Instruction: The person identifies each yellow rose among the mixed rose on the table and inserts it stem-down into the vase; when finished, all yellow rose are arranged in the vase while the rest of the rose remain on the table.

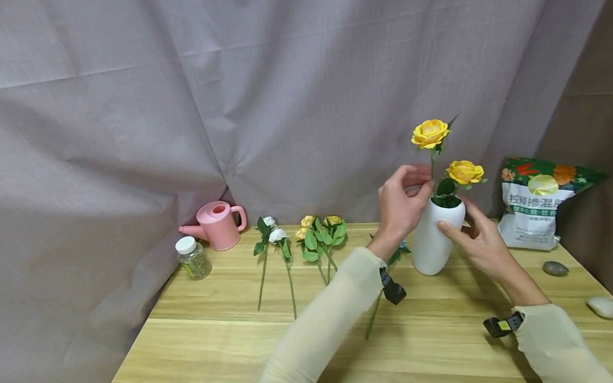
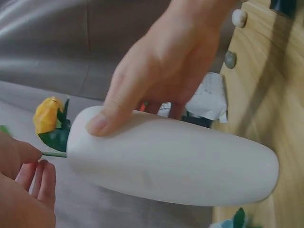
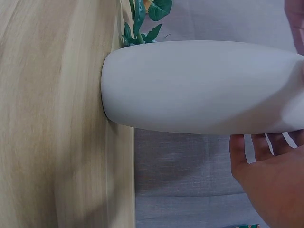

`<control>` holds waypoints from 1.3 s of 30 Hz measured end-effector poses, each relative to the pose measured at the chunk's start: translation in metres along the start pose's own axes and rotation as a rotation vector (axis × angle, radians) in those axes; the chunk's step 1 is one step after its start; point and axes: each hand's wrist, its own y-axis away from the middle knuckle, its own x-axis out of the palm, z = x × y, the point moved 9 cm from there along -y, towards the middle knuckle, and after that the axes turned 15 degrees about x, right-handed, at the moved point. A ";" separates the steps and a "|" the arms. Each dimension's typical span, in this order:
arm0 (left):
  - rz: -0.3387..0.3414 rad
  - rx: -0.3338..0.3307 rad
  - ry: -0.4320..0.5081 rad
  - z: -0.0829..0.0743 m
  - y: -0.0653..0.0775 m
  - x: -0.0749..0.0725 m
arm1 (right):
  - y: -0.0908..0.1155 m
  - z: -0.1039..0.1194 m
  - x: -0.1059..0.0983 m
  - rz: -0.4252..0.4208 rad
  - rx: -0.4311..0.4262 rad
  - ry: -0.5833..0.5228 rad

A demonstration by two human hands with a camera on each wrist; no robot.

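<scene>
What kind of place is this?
Probably a flower-arranging spot, maybe indoors: a wooden table with a white vase, yellow roses in it, and a pink watering can.

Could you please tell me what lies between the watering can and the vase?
In the head view, white roses, yellow roses and a blue flower, partly hidden by the left arm, lie between the watering can and the vase.

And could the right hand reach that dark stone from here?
Likely yes: nothing shows between the right hand and the dark stone on the table, though that hand would first have to let go of the vase.
</scene>
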 end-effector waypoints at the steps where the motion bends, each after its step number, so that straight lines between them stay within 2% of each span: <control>1: -0.005 -0.010 -0.008 0.002 0.002 0.000 | 0.000 0.000 0.000 0.000 0.001 0.000; 5: -0.019 -0.068 -0.055 0.014 0.012 -0.004 | -0.001 0.000 0.002 0.000 0.014 0.013; 10: -0.037 -0.138 -0.042 0.030 0.026 -0.011 | -0.001 -0.003 0.002 -0.006 0.034 0.039; 15: -0.065 -0.185 -0.004 0.043 0.042 -0.021 | 0.001 -0.004 0.002 -0.010 0.046 0.047; 22: -0.086 -0.237 0.119 0.057 0.073 -0.044 | 0.000 -0.004 0.004 -0.010 0.034 0.040; 26: -0.104 -0.295 0.097 0.075 0.091 -0.067 | 0.001 -0.006 0.003 -0.012 0.038 0.037; 31: -0.119 -0.378 -0.034 0.102 0.111 -0.107 | 0.002 -0.009 0.000 -0.016 0.050 0.039; 36: -0.187 -0.421 -0.123 0.124 0.130 -0.149 | 0.001 -0.009 -0.001 -0.020 0.047 0.038; 39: -0.223 -0.481 -0.193 0.137 0.143 -0.168 | 0.001 -0.009 -0.001 -0.020 0.040 0.039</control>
